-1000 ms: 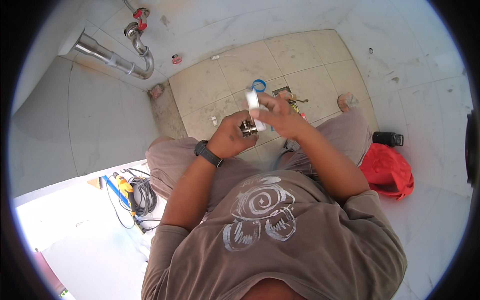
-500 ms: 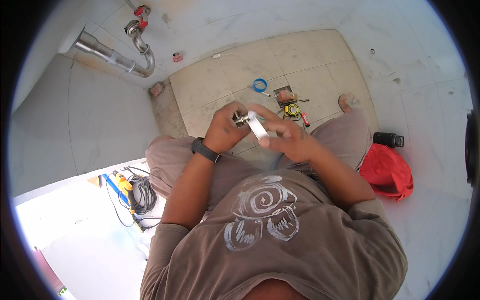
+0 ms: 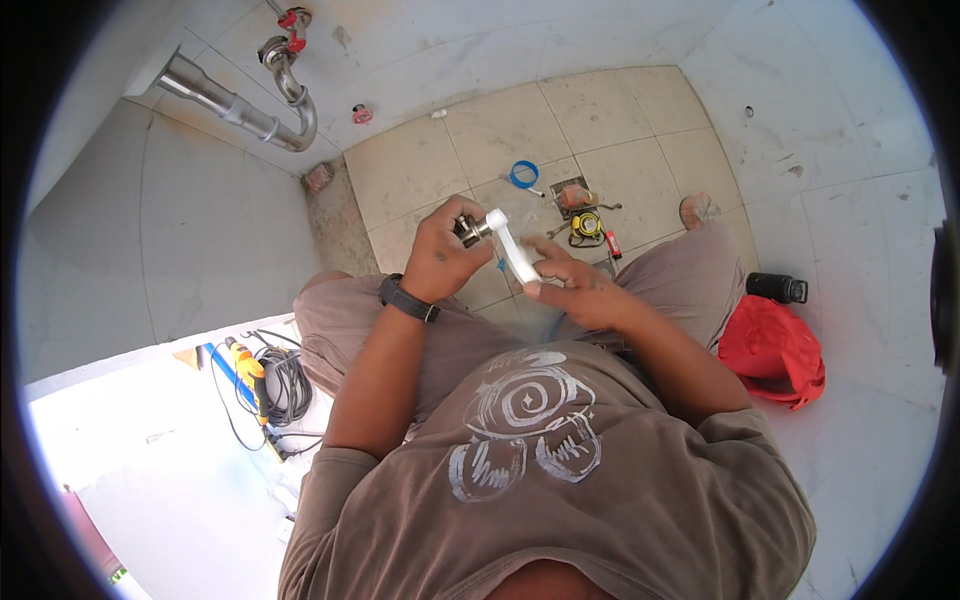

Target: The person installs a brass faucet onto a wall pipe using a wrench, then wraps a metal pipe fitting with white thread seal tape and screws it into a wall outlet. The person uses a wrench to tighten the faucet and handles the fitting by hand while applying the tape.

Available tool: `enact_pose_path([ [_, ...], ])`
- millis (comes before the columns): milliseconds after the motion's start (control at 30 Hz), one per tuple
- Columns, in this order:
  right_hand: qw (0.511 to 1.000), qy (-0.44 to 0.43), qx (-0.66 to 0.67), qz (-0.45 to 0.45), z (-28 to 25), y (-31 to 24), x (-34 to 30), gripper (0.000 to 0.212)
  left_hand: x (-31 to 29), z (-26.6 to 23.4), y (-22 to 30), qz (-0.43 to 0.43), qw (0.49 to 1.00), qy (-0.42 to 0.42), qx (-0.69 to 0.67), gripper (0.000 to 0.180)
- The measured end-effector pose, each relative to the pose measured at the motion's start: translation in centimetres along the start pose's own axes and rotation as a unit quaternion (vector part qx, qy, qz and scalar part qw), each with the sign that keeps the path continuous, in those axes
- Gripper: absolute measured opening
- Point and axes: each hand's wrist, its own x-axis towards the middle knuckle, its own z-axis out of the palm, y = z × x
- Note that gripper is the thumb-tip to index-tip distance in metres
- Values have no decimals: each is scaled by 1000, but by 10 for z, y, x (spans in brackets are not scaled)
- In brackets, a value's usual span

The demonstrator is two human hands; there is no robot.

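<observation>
Entry, as I read it from the head view.

Item 1: left hand (image 3: 443,255). Fingers curled and clamped around a small metal fitting (image 3: 470,230), held up in front of the knees, its free end pointing toward the other hand. A dark wristband sits on this forearm.

Item 2: right hand (image 3: 578,290). Fingers pinched together on the lower end of a white tape strip (image 3: 511,247). The strip runs taut from that pinch up to the end of the fitting, where it touches the metal.

Item 3: progress, my judgement. The tape is laid onto the fitting and drawn tight, so wrapping looks under way. I cannot tell how many turns lie on the thread; the part is too small here. Tearing off, pressing the tail down and mounting the fitting appear to be left.

Item 4: floor goods. A blue ring (image 3: 521,175), a yellow tape measure (image 3: 586,226) and a small red object (image 3: 611,244) lie on the beige tiles beyond the hands, none of them touched.

Item 5: wall side. A chrome drain pipe (image 3: 240,105) with a bend, and red-handled valves (image 3: 291,20) above it, well apart from the hands.

Item 6: surroundings. A red cloth bag (image 3: 775,350) with a black cylinder (image 3: 778,287) just beside it on my right; a coiled cable (image 3: 285,385) and a yellow-handled tool (image 3: 246,365) on my left.
</observation>
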Motion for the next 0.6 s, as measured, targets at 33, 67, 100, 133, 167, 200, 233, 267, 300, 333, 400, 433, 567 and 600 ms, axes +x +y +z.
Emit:
enact_pose_path([
  [33,998,21,10,-50,-1,-9,-3,43,0,2,-1,3,1000,-4,7,27],
  [67,994,41,18,-100,-2,-17,-6,42,0,6,-2,6,1000,-9,13,27],
  [100,989,48,39,-131,-5,-25,-4,43,0,10,-1,22,999,-13,22,27],
  [133,985,47,53,-160,-8,-30,2,44,0,15,0,39,999,-30,13,27],
  [167,987,45,75,-137,-14,-33,13,45,-1,19,2,65,997,-45,5,27],
  [200,989,33,90,-110,-20,-32,25,47,-2,23,4,90,994,-58,2,28],
  [233,987,21,117,-109,-24,-29,36,49,-4,25,7,58,995,-83,-7,28],
  [267,987,72,143,-13,-25,-24,44,49,-7,25,9,26,994,-108,-10,28],
  [300,975,121,178,57,-24,-17,51,50,-8,25,12,-12,991,-132,-4,28],
  [333,954,169,212,127,-22,-9,56,51,-9,24,13,-7,993,-119,-24,28],
  [400,970,98,173,142,-19,6,53,51,-8,18,15,7,997,-70,-12,27],
  [433,971,70,134,183,-19,11,49,51,-7,14,15,11,999,-45,-4,27],
  [567,992,-47,-7,117,-8,9,6,48,-3,0,9,-17,1000,-16,15,28],
  [600,998,-18,-4,56,-4,3,-4,47,-2,-1,7,-16,999,-16,22,28],
])
